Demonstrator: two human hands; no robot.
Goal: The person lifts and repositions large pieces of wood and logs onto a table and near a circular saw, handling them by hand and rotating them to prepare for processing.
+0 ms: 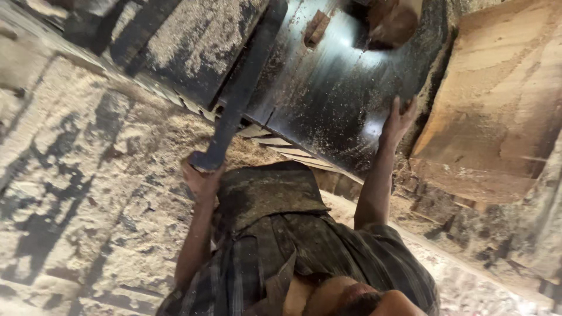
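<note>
Timber block [497, 99] hard beside dark plate [339, 88].

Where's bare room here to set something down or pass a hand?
Free: the black steel plate, between the dark bar and the right hand, only dusted with sawdust. Crowded: the plate's right edge, where the wood block sits close, and the bar's end, gripped by the left hand.

Dark metal saw bench [328, 99] — sawdust scattered on it, a pale timber block [497, 99] alongside.
</note>
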